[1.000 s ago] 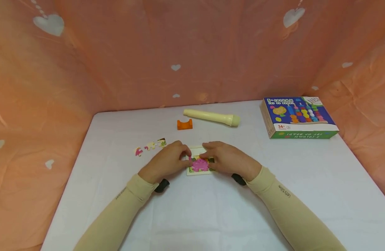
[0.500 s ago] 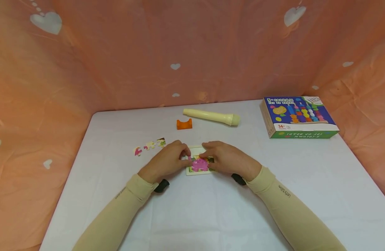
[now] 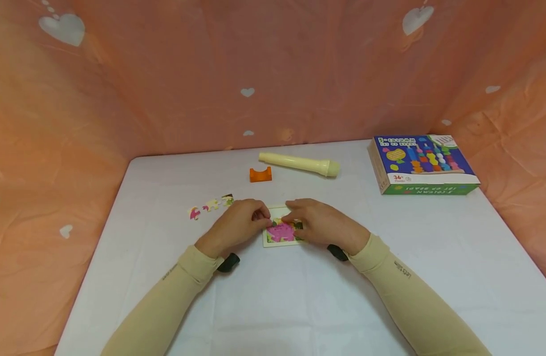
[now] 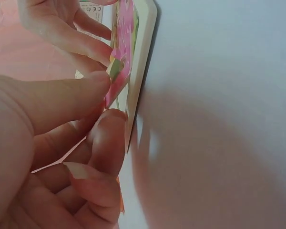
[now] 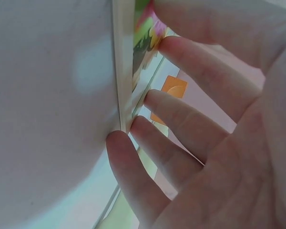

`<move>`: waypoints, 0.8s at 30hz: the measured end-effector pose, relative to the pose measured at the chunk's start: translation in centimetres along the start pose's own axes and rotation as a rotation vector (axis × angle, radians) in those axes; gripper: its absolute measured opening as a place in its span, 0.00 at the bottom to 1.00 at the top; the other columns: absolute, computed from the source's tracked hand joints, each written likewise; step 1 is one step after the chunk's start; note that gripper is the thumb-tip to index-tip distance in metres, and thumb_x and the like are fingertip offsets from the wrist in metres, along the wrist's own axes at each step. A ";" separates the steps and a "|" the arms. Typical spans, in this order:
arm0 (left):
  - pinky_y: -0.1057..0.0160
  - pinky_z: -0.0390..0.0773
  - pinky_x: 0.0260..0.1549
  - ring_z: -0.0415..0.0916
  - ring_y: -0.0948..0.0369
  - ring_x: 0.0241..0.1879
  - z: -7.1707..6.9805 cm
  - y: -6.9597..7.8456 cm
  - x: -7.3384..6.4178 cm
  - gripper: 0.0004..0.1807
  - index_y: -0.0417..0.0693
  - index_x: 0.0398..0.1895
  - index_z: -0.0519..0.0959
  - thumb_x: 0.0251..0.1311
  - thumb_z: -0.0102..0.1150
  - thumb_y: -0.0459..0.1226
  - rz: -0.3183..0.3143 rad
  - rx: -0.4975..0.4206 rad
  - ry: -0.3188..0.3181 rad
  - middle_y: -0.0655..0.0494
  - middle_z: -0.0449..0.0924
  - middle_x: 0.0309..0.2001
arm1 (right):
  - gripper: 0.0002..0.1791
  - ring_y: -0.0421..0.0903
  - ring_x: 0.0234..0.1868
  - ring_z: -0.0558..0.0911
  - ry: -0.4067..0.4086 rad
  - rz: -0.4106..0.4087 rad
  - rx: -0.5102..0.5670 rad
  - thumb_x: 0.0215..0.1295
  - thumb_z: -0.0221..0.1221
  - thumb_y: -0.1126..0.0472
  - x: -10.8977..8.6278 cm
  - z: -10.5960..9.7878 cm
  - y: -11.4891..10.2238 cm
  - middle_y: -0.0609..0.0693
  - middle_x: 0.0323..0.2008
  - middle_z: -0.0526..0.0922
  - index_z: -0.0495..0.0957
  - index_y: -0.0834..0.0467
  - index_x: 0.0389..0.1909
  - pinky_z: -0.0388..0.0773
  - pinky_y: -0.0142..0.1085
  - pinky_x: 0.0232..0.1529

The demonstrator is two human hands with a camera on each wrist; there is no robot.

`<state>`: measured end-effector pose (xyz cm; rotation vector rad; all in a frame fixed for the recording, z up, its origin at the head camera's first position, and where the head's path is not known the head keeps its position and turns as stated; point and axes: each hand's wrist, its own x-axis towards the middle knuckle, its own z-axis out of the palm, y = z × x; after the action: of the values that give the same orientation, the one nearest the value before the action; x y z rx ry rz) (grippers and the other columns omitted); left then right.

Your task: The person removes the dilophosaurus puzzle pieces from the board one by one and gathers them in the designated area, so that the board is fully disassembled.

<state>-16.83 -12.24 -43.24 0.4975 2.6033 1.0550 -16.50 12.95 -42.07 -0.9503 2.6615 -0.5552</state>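
A small puzzle board [image 3: 279, 244] with a pale frame and a pink picture lies on the white table between both hands. My left hand [image 3: 238, 221] is at its left side, curled thumb and finger holding a pink and green puzzle piece [image 4: 117, 88]. That piece sits tilted against the picture in the left wrist view. On the board's right side, my right hand [image 3: 324, 222] rests with fairly straight fingers; its fingertips [image 5: 118, 140] touch the frame and the picture. Loose puzzle pieces [image 3: 212, 205] lie beyond the left hand, partly hidden by it.
An orange block with a curved notch [image 3: 260, 174] lies behind the board. Near it is a pale yellow toy microphone [image 3: 299, 164]. A boxed bead set [image 3: 424, 165] stands at the back right. Peach cloth [image 3: 273, 74] hangs around the table.
The puzzle piece in my left hand has tipped from upright down toward the board, and the left fingers have shifted slightly. My right hand stays in place.
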 end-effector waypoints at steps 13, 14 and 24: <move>0.58 0.81 0.48 0.80 0.60 0.43 -0.3 -0.2 0.2 0.04 0.56 0.45 0.91 0.71 0.71 0.40 0.011 -0.048 -0.004 0.63 0.89 0.40 | 0.21 0.59 0.80 0.72 -0.005 0.011 -0.005 0.72 0.70 0.58 -0.1 -0.2 -0.1 0.59 0.76 0.76 0.87 0.55 0.64 0.70 0.54 0.78; 0.58 0.81 0.49 0.80 0.59 0.43 -0.2 -0.2 0.3 0.03 0.56 0.44 0.91 0.71 0.71 0.41 0.024 -0.041 -0.007 0.64 0.89 0.40 | 0.21 0.59 0.80 0.72 -0.003 0.014 -0.004 0.72 0.70 0.58 -0.1 -0.2 0.0 0.59 0.76 0.76 0.87 0.55 0.64 0.70 0.54 0.78; 0.58 0.81 0.45 0.80 0.59 0.38 -0.4 -0.7 0.3 0.03 0.57 0.41 0.90 0.73 0.69 0.41 0.037 -0.064 -0.016 0.63 0.87 0.35 | 0.21 0.59 0.79 0.73 0.006 -0.013 -0.004 0.72 0.70 0.58 -0.1 -0.1 -0.1 0.59 0.76 0.77 0.87 0.55 0.63 0.71 0.54 0.78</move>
<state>-17.42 -12.84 -43.47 0.5383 2.5466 1.1372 -16.44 12.95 -41.97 -0.9691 2.6641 -0.5568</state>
